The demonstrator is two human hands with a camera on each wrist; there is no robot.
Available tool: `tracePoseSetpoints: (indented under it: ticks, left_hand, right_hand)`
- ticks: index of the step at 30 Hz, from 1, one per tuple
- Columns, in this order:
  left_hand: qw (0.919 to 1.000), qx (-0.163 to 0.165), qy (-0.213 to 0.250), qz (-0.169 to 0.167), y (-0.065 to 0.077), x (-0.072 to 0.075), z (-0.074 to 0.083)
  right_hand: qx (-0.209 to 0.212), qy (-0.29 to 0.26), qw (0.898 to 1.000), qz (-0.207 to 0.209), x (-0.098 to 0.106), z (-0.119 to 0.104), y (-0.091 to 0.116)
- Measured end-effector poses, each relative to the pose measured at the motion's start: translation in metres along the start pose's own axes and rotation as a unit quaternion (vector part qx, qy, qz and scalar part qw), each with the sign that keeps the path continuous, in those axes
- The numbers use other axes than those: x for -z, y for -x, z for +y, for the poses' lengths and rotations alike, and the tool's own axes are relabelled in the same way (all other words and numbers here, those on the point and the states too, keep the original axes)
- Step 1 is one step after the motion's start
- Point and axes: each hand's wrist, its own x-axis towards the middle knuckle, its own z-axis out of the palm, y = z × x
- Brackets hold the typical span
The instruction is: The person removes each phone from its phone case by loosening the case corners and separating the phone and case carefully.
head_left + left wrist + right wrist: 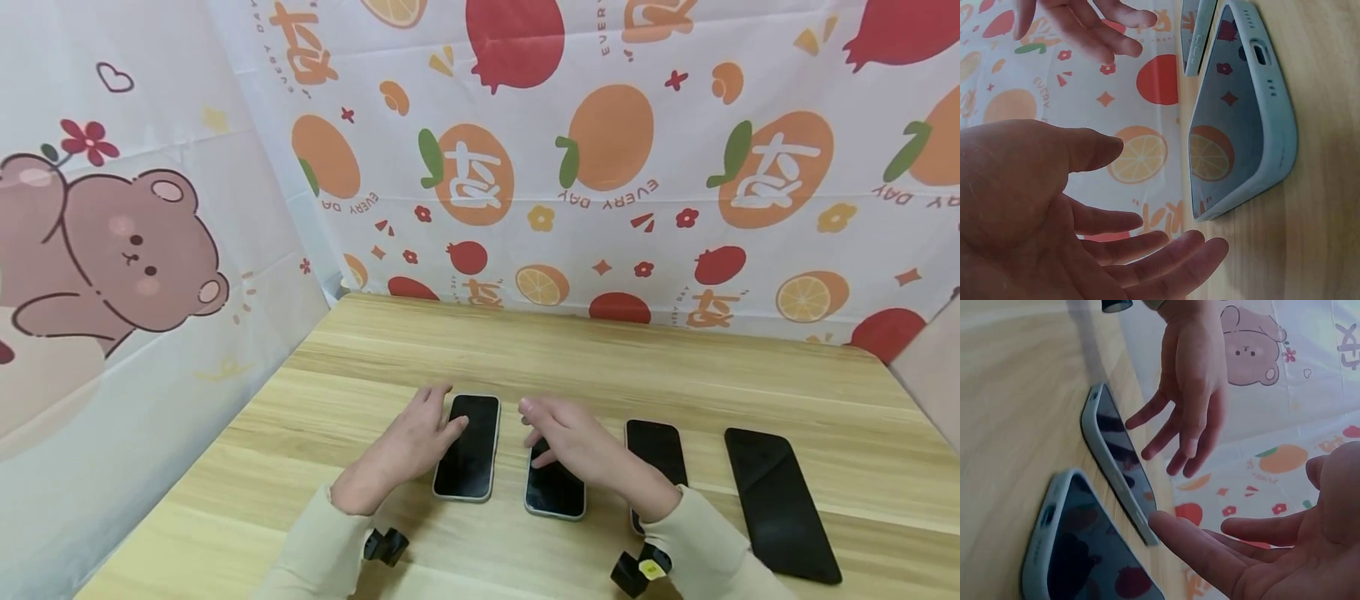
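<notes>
1. The left hand (408, 442) is open and relaxed, hovering over the left edge of the leftmost smartphone (467, 458); in the left wrist view its thumb stands apart from the glass.
2. The right hand (573, 437) is also open, fingers loosely extended and holding nothing, above the far end of the second smartphone (553, 497).
3. These two phones lie flat, side by side and slightly apart, screens up and dark, on the wood-grain table (225, 500). Both have pale cases, and the charging-port ends face the person.
4. A third smartphone (658, 450) lies to the right of the second, partly hidden under the right forearm in the head view.
5. Farthest right is a larger black slab-like device (783, 504), lying at a slant.
6. Cream sleeves (318, 542) cover the forearms, with a small black device (386, 546) at each wrist.
7. Behind the table hangs a fruit-print curtain (540, 175); a bear-print curtain (142, 250) hangs at the left.
</notes>
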Motion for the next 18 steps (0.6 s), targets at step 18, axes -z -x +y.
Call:
tracePoseSetpoints:
  ticks: [18]
  left_hand:
    - [0.9986,0.038,-0.024,-0.028,0.001,-0.003,-0.002]
  right_hand:
    - [-0.036,-0.071,0.997,-0.013,-0.026,-0.002,-0.012]
